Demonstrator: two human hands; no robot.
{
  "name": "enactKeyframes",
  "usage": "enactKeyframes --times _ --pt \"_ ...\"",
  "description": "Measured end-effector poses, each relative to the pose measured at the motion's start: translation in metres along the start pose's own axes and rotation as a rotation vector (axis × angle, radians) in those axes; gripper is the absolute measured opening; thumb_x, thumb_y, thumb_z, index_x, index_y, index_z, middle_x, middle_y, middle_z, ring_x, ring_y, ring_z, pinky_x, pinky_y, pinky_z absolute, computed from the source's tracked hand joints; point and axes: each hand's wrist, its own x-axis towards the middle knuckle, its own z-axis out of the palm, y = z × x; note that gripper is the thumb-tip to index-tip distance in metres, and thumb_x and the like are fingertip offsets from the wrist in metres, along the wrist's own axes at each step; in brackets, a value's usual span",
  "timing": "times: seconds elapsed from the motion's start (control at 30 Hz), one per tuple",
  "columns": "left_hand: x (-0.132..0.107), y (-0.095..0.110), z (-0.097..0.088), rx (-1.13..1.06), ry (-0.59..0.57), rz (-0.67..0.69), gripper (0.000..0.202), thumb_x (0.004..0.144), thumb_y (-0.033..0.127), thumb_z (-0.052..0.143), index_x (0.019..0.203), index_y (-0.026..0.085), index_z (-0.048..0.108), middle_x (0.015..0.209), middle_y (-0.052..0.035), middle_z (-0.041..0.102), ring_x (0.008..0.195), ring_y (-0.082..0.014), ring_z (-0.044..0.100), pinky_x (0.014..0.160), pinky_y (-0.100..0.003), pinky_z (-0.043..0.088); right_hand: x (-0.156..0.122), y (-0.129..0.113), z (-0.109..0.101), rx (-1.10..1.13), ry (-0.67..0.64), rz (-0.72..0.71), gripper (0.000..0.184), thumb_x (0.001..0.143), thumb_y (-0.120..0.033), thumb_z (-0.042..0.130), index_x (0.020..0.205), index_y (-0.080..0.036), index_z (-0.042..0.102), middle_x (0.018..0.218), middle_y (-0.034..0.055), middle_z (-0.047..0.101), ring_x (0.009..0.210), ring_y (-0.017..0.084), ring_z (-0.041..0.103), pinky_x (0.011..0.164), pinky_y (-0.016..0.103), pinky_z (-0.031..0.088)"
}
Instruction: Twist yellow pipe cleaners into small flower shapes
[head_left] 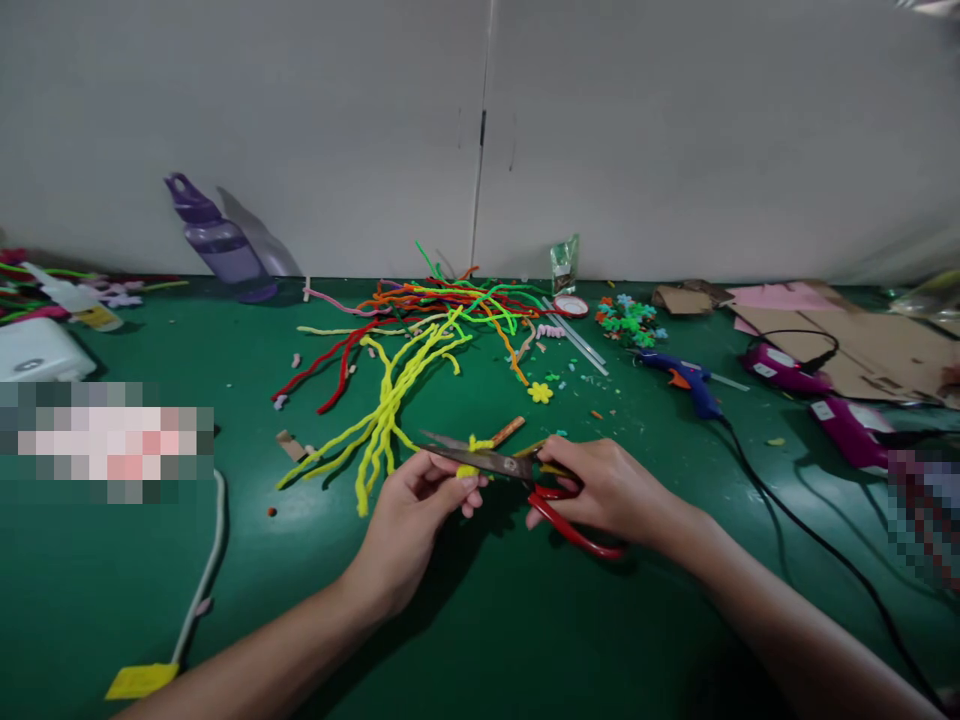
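My left hand [401,530] is closed, its thumb and fingers pinching a short piece of fuzzy yellow pipe cleaner [466,470]. In my right hand [611,485] is a pair of scissors [577,532] with red handles and dark blades, which point left. The blades lie across the yellow piece at my left fingertips; whether they touch it I cannot tell. Just beyond the blades lies a brown stick-like piece [510,431]. Long yellow pipe cleaners [390,400] spread over the table behind my left hand. A small yellow flower [539,393] lies farther back.
Red, orange and green pipe cleaners [480,297] are heaped near the wall. A purple bottle [225,255] leans there. At the right lie a blue glue gun [686,382] with a black cord, purple devices [855,435] and cardboard [862,350]. A white cable [214,540] runs at left.
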Motion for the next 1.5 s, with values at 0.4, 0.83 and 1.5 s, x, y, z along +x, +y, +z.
enactKeyframes --times 0.4,0.83,1.5 --pt "-0.002 0.002 0.001 0.027 -0.086 0.002 0.011 0.078 0.022 0.071 0.083 0.017 0.062 0.078 0.0002 0.064 0.066 -0.0076 0.057 0.061 -0.019 0.045 0.011 0.040 0.004 -0.183 0.220 0.363 0.046 0.078 -0.045 0.064 0.113 -0.016 0.056 0.109 0.0119 0.065 0.093 0.028 0.064 0.074 0.039 0.050" --pt "-0.002 0.001 -0.003 0.261 -0.181 0.006 0.016 0.082 0.028 0.064 0.095 0.021 0.071 0.069 0.0008 0.062 0.060 -0.0085 0.053 0.059 -0.021 0.043 0.007 0.007 0.000 0.082 0.345 -0.034 0.015 0.089 -0.027 0.058 0.099 -0.017 0.064 0.098 0.0080 0.065 0.096 0.020 0.060 0.086 0.037 0.049" --pt "-0.011 0.007 0.006 0.336 -0.267 -0.006 0.017 0.079 0.032 0.064 0.085 0.016 0.061 0.070 0.0000 0.061 0.059 -0.0112 0.056 0.059 -0.024 0.046 0.004 -0.028 0.030 0.221 0.418 -0.345 0.009 0.084 -0.011 0.052 0.080 -0.017 0.056 0.071 0.0028 0.061 0.068 0.014 0.055 0.063 0.027 0.044"
